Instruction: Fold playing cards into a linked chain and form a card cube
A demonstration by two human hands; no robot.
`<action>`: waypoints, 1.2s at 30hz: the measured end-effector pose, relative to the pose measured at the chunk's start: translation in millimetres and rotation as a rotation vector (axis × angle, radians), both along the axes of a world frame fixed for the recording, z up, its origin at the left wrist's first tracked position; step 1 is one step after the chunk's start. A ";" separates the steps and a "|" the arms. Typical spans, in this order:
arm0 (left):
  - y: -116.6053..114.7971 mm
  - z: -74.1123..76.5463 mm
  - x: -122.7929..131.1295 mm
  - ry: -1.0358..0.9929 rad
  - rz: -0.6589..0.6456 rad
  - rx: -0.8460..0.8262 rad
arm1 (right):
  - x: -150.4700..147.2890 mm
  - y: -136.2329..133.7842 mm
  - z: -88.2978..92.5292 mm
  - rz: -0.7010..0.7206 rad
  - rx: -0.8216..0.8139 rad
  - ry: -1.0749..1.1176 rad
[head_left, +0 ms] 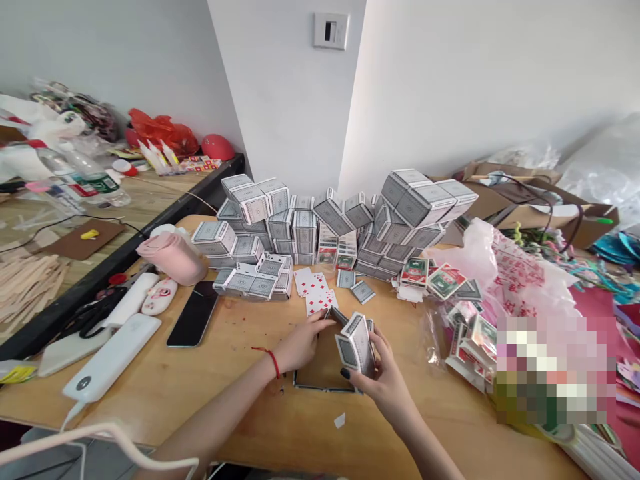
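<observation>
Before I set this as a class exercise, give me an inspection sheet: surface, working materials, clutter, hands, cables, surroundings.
Surface: wooden table, with a paper scrap near the front.
Working materials: grey card block; stacked blocks behind; face-up playing cards.
Clutter: phone, white device, pink roll at left; plastic bag, card boxes at right.
Hands: right hand holds the grey card block; left hand reaches beyond it, grip unclear.
Cables: white cable at the white device; black cable at far left.
Surroundings: walls, switch plate; cardboard box at right.
</observation>
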State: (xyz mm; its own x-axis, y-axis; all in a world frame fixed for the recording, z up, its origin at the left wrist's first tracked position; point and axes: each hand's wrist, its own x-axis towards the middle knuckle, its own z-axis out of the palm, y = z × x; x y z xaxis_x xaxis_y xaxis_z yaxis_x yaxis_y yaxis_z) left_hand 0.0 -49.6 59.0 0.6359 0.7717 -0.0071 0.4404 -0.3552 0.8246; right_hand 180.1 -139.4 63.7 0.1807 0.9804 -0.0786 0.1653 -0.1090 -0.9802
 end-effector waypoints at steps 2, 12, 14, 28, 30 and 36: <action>3.6 2.7 -0.6 -0.016 0.011 0.002 | 0.5 0.5 -1.5 0.041 -0.009 -0.068; 50.7 -3.0 2.8 -0.023 0.164 0.098 | 2.4 8.3 23.1 0.202 -0.012 -0.444; 54.7 -8.2 2.3 -0.040 0.154 0.081 | 0.7 6.1 22.7 0.221 -0.017 -0.462; 8.8 -20.0 -23.0 -0.196 0.097 0.047 | 17.1 21.9 -7.5 0.088 0.001 -0.250; 9.6 -26.2 -20.1 -0.239 0.100 0.021 | 16.9 23.8 -12.0 0.124 0.006 -0.205; 11.1 -33.1 -14.3 -0.302 0.093 0.001 | 7.9 17.6 -20.0 0.215 0.001 -0.204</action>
State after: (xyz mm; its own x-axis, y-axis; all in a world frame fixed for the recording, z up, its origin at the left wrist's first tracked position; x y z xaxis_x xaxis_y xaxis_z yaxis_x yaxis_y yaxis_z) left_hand -14.3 -38.5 25.9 0.5357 0.8267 0.1718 0.2067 -0.3257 0.9226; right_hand 187.9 -121.8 43.7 -0.0195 0.9979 -0.0614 0.3785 -0.0494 -0.9243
